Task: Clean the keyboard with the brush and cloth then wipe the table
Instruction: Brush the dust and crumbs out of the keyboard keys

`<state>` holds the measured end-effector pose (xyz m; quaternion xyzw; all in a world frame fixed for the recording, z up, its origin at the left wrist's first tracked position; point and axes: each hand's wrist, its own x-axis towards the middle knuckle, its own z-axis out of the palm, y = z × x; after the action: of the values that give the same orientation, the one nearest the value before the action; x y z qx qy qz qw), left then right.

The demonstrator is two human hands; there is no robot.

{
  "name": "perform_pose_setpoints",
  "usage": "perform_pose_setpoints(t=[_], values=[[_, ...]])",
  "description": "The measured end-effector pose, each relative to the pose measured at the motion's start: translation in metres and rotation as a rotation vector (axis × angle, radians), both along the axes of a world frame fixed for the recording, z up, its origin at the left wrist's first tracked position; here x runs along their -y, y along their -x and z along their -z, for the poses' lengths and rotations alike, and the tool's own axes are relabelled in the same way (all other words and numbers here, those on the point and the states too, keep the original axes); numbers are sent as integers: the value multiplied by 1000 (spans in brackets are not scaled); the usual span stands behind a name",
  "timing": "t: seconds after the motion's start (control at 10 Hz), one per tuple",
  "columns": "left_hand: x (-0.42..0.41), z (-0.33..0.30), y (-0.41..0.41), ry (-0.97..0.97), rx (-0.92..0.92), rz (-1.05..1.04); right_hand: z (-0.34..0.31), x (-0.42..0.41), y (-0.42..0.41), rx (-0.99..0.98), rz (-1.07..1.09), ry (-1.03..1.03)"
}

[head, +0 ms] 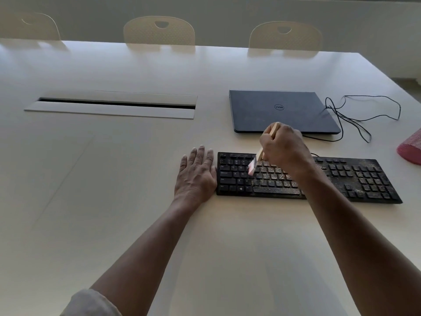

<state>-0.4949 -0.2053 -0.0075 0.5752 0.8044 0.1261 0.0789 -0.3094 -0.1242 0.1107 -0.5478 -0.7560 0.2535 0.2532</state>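
A black keyboard (355,179) lies on the white table (114,179), right of centre. Pale dust covers its middle and right keys, while the left keys look dark and cleaner. My right hand (284,147) grips a brush with a wooden handle (258,156). The blurred bristle end touches the keys left of the middle. My left hand (197,174) rests flat on the table with straight fingers, its edge against the keyboard's left end. A pink cloth (411,148) lies at the right edge of the view.
A shut dark laptop (280,110) lies behind the keyboard, with a thin black cable (355,119) looped to its right. A long cable slot (114,104) is set into the table at the left. Three pale chairs (159,30) stand at the far edge.
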Motion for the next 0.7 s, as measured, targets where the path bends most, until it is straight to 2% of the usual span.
perform_pose_setpoints(t=[0.1, 0.2, 0.3, 0.4, 0.5, 0.6, 0.7], values=[[0, 0, -1, 2, -3, -1, -1, -2, -3, -234, -116, 364], [0, 0, 0, 1, -3, -2, 3, -2, -7, -233, -153, 445], [0, 0, -1, -2, 0, -1, 3, 0, -17, -142, -82, 304], [0, -1, -1, -1, -2, 0, -1, 4, -24, -158, -55, 219], [1, -1, -1, 2, -2, -1, 0, 13, -22, -337, -69, 295], [0, -1, -1, 5, -3, 1, 12, 21, -15, -397, -73, 342], [0, -1, -1, 10, -1, -1, 27, 27, -14, -163, -38, 78]])
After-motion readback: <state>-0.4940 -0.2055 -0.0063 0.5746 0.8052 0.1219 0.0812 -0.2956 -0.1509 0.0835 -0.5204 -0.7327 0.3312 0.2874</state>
